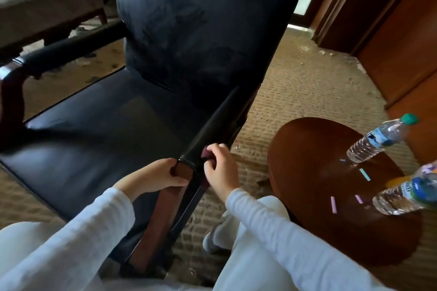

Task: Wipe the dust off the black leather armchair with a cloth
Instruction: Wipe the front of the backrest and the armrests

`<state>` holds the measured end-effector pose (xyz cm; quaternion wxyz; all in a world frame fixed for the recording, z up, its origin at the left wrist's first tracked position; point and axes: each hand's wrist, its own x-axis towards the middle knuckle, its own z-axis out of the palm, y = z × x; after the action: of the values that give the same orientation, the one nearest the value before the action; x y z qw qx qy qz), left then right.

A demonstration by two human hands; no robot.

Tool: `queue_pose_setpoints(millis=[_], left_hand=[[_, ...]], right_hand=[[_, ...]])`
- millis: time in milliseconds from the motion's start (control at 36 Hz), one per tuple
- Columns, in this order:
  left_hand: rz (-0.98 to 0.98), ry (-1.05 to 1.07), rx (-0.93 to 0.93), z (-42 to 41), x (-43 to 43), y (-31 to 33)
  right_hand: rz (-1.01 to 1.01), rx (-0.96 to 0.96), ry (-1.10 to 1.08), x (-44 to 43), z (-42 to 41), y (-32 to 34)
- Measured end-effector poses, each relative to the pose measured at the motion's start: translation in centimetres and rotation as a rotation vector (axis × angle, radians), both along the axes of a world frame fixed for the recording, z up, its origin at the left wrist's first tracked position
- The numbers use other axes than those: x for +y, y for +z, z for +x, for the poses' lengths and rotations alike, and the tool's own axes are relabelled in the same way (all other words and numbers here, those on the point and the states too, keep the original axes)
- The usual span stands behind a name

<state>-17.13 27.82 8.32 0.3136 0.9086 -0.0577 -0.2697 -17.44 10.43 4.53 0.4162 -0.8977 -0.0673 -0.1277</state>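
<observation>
The black leather armchair (179,59) fills the centre and left of the view and stands on the carpet. It is the largest item and should be treated as heavy and rigid: a wooden frame under padded leather, unlikely to shift under wiping pressure. Its backrest (194,19) shows pale smeared streaks, judged to be dust not yet fully cleared, while the seat (101,134) looks smooth and faintly glossy. Leather of this kind yields slightly and lets a cloth slide easily, so light, even strokes should be enough. The near armrest (217,120) runs from the backrest down toward the person and ends at a bare wooden front post (165,215). This hard, uncushioned post is the best point for steadying the chair. To the right, well apart from the chair, a round wooden surface (307,160) carries two water bottles (378,142) and a few small coloured strips, none of which are needed for the task. The left grip (156,176) is closed around the top of the wooden post, fingers curled over its inner edge. The right grip (222,172) is on the outer side of the armrest end, with its fingers pinching the cloth (206,150). The cloth is a small dark maroon piece, bunched against the leather with a tail hanging below the hand. It is light, soft and limp, so it is best held bunched in the fingertips – loose ends can trail or snag on the frame edge.
</observation>
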Motion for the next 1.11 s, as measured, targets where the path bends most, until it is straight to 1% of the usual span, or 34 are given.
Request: queue_pose_setpoints(millis=[139, 194, 250, 333, 444, 500, 556, 639, 750, 917, 1000, 1111], left_hand=[[-0.002, -0.013, 0.012, -0.1, 0.1, 0.0], [-0.010, -0.028, -0.004, -0.2, -0.1, 0.1], [0.006, -0.011, -0.029, -0.4, -0.1, 0.1], [0.025, 0.017, -0.015, -0.9, 0.3, -0.3], [0.013, 0.032, 0.013, -1.9, 1.0, -0.8], [-0.004, 0.053, -0.006, -2.1, 1.2, -0.9], [-0.013, 0.055, -0.012, -2.2, 1.2, -1.0], [-0.029, 0.040, -0.008, -2.3, 1.6, -1.5], [-0.077, 0.036, 0.038, -1.9, 1.7, -1.5], [-0.118, 0.033, 0.081, -1.4, 1.8, -1.6], [-0.122, 0.021, 0.079, -1.2, 1.8, -1.8], [-0.127, 0.022, 0.056, -1.2, 1.8, -2.2]], right_hand=[[0.054, 0.101, 0.237, -0.3, -2.3, -0.3], [0.083, 0.082, 0.257, -1.3, -1.6, 0.3], [0.135, 0.059, 0.158, -2.6, 0.3, 1.3], [0.211, 0.037, -0.142, -5.0, 4.8, 3.1], [0.210, 0.132, -0.412, -7.0, 10.9, 3.4], [0.221, 0.205, -0.486, -6.3, 13.1, 2.4], [0.276, 0.271, -0.518, -4.7, 14.0, 1.3], [0.302, 0.270, -0.559, -3.5, 13.2, 0.6], [0.279, 0.266, -0.424, -2.5, 9.1, -0.6], [0.394, 0.192, -0.238, 1.0, 1.1, -3.0], [0.447, 0.223, -0.170, 2.4, -2.0, -3.2], [0.377, 0.289, -0.003, 2.3, -3.6, -2.8]])
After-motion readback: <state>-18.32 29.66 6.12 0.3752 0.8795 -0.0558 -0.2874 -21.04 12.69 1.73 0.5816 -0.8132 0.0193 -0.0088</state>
